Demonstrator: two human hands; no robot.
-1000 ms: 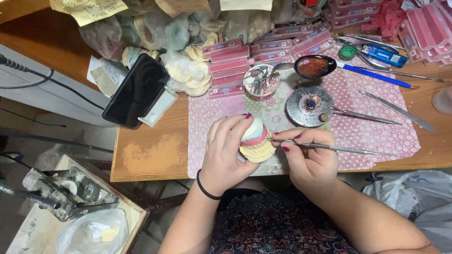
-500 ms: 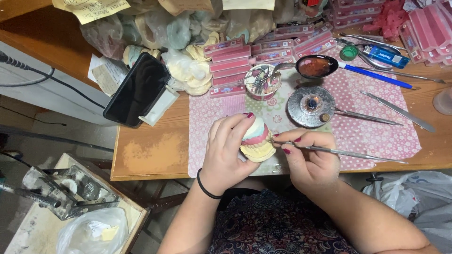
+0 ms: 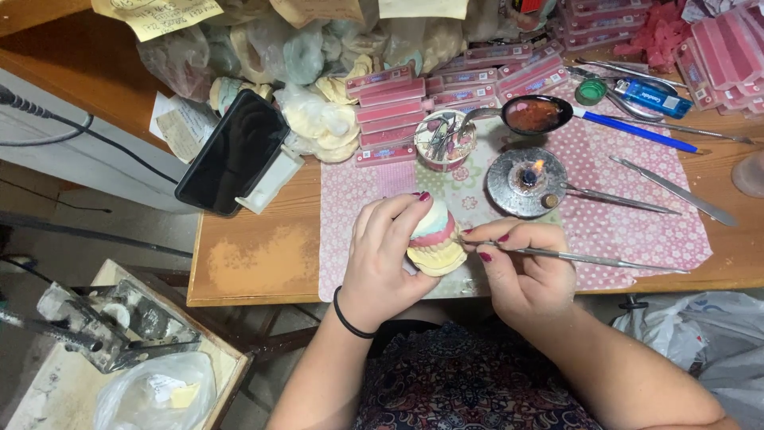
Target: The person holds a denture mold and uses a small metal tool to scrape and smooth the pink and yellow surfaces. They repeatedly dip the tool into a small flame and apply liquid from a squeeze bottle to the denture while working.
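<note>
The left hand [image 3: 387, 253] grips the dental cast [image 3: 435, 239], fingers wrapped around it, above the near edge of the surface [image 3: 255, 259]. The right hand [image 3: 521, 267] pinches a thin metal instrument [image 3: 589, 258], tip touching the cast. A small burner [image 3: 525, 181] stands just beyond.

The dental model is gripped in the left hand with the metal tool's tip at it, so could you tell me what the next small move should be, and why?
Probably a short, light stroke of the metal tool along the pink band of the dental model. The right hand pinches the tool like a pen, its tip right at the model's side, and the left hand wraps the model above the patterned cloth, so it looks braced for fine work.
</note>
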